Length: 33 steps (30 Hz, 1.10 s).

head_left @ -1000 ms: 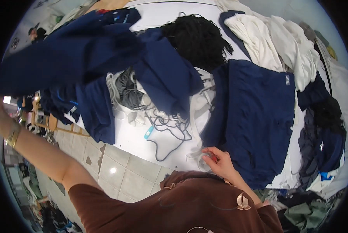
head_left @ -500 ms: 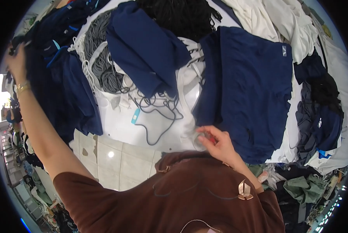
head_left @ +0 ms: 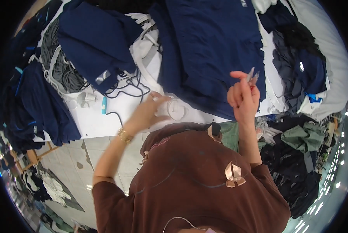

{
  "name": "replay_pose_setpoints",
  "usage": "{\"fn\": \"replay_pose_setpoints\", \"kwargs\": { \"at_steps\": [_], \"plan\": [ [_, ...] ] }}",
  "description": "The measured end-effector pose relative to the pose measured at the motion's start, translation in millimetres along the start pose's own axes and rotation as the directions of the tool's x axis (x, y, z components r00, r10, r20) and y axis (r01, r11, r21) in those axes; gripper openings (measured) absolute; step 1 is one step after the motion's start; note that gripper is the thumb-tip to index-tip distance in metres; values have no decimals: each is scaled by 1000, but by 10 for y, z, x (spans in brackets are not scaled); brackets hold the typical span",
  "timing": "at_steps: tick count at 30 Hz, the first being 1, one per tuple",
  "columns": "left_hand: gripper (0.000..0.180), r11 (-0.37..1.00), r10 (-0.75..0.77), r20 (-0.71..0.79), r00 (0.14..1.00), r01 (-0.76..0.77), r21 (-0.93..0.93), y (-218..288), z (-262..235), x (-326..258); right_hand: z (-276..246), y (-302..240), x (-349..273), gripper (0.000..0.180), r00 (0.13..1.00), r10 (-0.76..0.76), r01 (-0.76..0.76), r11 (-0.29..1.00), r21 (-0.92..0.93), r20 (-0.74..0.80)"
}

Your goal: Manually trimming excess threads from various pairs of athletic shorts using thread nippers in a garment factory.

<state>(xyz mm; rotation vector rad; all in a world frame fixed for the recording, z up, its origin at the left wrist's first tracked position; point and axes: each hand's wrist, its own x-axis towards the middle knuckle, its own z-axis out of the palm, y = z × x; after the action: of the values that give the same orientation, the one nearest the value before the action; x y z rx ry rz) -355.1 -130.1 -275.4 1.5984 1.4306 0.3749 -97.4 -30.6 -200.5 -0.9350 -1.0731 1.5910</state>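
My left hand (head_left: 150, 112) reaches across the white table (head_left: 92, 122) and its fingers close on the side of a small clear round container (head_left: 178, 110) near the front edge. A gold bracelet sits on that wrist. My right hand (head_left: 243, 97) is raised over a large navy garment (head_left: 213, 46) that lies spread on the table. It pinches a small silvery snipping tool (head_left: 252, 75), tips up. I wear a brown top.
A second navy garment (head_left: 94, 37) lies at the back left beside a bundle of grey cord (head_left: 63, 68). A dark cable (head_left: 127, 83) and a small light blue object (head_left: 104, 105) lie in front of it. Piles of dark clothes (head_left: 298, 70) crowd the right; tiled floor (head_left: 71, 155) lies below.
My left arm has swung in from the far left, away from the navy clothes there, to the round container. My right hand has risen from the table edge with the tool.
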Motion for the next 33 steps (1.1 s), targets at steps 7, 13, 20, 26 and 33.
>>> {"fn": "replay_pose_setpoints", "kwargs": {
  "at_steps": [7,13,20,26,33],
  "plan": [
    [15,992,115,-276,954,-98,76,-392,485,120,-585,-389,-142,27,923,-192,197,980,-19,-334],
    [40,939,-88,-739,668,303,162,-589,-358,0,-1373,-221,-266,27,773,-104,95,994,-48,-625],
    [46,916,-52,-763,644,335,220,-214,-281,28,-2563,93,-605,42,576,18,-340,915,-220,-817],
    [41,917,-74,-847,526,370,150,788,177,334,-3715,419,-457,46,711,-354,-373,543,-753,-608],
    [37,992,-26,-897,442,119,30,1966,955,1082,-4371,16,161,39,899,-251,-325,161,-932,-358]
  ]
}}
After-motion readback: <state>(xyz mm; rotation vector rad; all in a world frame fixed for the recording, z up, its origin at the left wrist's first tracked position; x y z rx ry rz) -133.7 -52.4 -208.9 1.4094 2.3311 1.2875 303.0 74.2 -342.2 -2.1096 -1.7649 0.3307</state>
